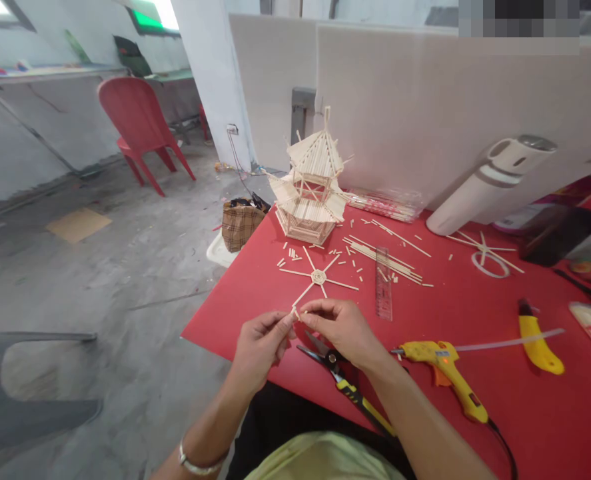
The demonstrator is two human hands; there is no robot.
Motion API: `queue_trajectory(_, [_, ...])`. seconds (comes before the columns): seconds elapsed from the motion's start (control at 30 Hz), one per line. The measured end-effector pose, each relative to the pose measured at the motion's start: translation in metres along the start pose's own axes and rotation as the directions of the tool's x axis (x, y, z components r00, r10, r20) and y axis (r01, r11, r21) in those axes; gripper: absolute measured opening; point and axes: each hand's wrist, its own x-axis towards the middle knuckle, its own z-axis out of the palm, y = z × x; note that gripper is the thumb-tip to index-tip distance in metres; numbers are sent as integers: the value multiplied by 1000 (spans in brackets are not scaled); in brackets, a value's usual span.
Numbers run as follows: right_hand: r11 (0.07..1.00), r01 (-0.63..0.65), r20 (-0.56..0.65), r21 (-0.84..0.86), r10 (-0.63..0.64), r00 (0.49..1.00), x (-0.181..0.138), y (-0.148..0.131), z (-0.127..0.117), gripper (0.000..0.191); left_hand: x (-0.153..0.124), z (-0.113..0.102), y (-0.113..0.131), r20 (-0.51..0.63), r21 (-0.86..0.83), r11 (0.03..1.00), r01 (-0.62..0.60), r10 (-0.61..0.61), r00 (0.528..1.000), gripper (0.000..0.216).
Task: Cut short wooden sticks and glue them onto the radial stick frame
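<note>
My left hand [264, 341] and my right hand [341, 327] meet over the red table edge, fingertips pinched around small wooden stick pieces [296, 313]. Just beyond them lies a six-armed star of thin sticks [318, 277] with a round hub; one arm ends right by my fingertips, and whether it touches them I cannot tell. Beneath my right hand are scissors [333, 360] with black and yellow handles, partly covered by my wrist. Farther back stands a tiered pagoda model [312, 190] built from sticks. Short cut bits [292, 253] are scattered around the star.
Right of my forearm lies a yellow glue gun [438, 357] with a glue stick in it, and a yellow-handled cutter [539, 340]. A clear ruler [384, 287], loose long sticks [385, 259], a tape ring [490, 265] and a white flask [490, 187] are on the red table [255, 293].
</note>
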Motion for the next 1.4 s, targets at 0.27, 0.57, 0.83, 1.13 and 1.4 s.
queue_trajectory(0.27, [974,61,-80,217,-44,996,-12,-2,-5,29,2,13,3,90,44,998,-48,44,995,34])
queue_trajectory(0.57, [973,208,-178,104,-187,966,-20,-7,-9,17,-3,18,1,125,3,999,-36,36,992,30])
queue_trajectory(0.83, [956,251,-162,149,-227,960,-22,-2,-9,20,-2,24,4,124,-41,999,7,-2,992,31])
queue_trajectory(1.13, [961,271,-187,63,-255,949,-24,-9,-11,17,-2,23,4,135,-38,999,18,-12,991,32])
queue_trajectory(1.4, [970,142,-205,198,-101,974,-15,1,-10,20,-2,24,5,144,-32,998,54,-49,988,32])
